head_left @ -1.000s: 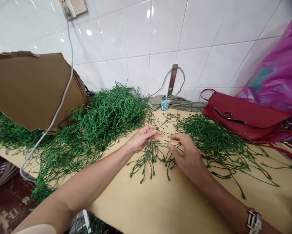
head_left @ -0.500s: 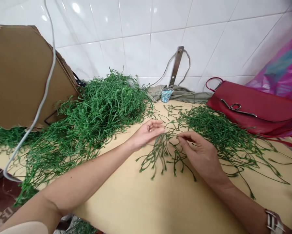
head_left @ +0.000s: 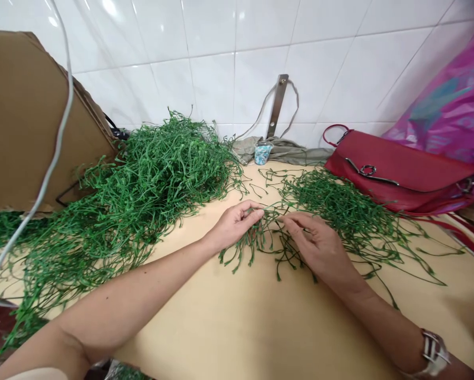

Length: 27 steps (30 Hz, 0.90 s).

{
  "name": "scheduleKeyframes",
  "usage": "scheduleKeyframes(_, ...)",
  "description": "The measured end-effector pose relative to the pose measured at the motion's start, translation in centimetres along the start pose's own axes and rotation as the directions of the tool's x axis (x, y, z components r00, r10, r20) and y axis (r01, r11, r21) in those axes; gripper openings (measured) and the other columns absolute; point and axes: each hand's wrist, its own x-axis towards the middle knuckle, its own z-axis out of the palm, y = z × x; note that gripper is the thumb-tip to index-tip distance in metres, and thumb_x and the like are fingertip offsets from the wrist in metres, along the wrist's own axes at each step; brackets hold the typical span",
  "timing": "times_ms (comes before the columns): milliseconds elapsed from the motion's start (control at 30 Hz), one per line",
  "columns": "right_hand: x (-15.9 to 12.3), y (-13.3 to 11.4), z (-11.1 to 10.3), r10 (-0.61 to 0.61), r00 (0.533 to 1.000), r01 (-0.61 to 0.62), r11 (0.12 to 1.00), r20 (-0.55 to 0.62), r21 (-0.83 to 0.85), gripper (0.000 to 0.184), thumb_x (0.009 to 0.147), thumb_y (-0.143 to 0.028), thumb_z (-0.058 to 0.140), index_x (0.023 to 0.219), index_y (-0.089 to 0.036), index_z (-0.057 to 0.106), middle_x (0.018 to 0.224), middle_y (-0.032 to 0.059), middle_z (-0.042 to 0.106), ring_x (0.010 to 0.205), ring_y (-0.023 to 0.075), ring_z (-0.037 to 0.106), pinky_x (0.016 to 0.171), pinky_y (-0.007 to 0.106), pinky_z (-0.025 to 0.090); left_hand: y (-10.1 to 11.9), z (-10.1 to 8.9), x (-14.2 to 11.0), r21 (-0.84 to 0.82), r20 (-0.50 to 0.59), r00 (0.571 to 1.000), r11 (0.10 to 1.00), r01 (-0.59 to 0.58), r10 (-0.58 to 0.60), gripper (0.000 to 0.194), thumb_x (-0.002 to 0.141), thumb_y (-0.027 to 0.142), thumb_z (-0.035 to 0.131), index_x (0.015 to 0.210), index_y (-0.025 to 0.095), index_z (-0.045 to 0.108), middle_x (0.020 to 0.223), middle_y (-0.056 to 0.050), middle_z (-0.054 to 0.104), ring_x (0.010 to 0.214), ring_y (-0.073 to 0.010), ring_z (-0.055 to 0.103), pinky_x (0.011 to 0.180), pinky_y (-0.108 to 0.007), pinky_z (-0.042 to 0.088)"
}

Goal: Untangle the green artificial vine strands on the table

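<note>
My left hand [head_left: 234,224] pinches the top of a small bunch of green plastic sprigs [head_left: 256,245] that lies on the tan table [head_left: 260,316]. Just to its right, my right hand [head_left: 319,245] has its fingers curled onto the same bunch, thumb and forefinger meeting at the stems. A big heap of green sprigs [head_left: 142,179] lies to the left of my hands. To the right is spread a thinner pile of sprigs [head_left: 339,206].
A brown cardboard sheet [head_left: 27,116] leans at the left with a grey cable [head_left: 49,163] hanging in front. A red handbag [head_left: 398,171] and pink plastic bag [head_left: 454,111] sit at the right. A small cup [head_left: 262,153] and grey cloth [head_left: 296,153] lie by the tiled wall.
The view has tilted down and shifted slightly. My hands have drawn closer together on the small bunch, and my left fingers have closed onto its stems.
</note>
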Motion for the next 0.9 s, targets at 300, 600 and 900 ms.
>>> scheduleKeyframes(300,0.5,-0.4,-0.1,0.205,0.97,-0.238,0.911,0.132,0.336,0.032,0.078,-0.044,0.073,0.098,-0.019,0.077,0.092,0.007,0.08,0.083,0.0218,0.074,0.081,0.038,0.061,0.5,0.3,-0.5,0.032,0.123,0.992,0.999,-0.009,0.004,0.052,0.087,0.059,0.069,0.115,0.017,0.058,0.069,0.006,0.05,0.061,-0.0088,0.047,0.06,-0.022,0.035)
scheduleKeyframes(600,0.5,0.0,-0.9,-0.093,0.99,0.077,0.987,-0.11,-0.139,0.012,0.081,-0.024,0.062,0.085,-0.024,0.073,0.079,0.0033,0.072,0.077,0.0219,0.067,0.076,0.037,0.056,0.8,0.7,-0.9,0.12,0.097,0.995,0.993,0.006,-0.018,0.042,0.091,0.049,0.067,0.117,0.016,0.063,0.055,0.01,0.042,0.048,-0.0067,0.037,0.051,-0.02,0.028)
scheduleKeyframes(900,1.5,1.1,-1.4,-0.324,0.946,0.268,0.82,-0.024,-0.505,0.021,0.096,-0.016,0.043,0.087,-0.022,0.061,0.08,0.0087,0.064,0.081,0.0257,0.06,0.079,0.039,0.049,1.1,1.5,1.4,-0.114,0.179,0.955,0.959,0.259,-0.236,0.04,0.076,0.047,0.08,0.094,0.015,0.064,0.055,0.007,0.057,0.045,-0.007,0.048,0.05,-0.021,0.038)
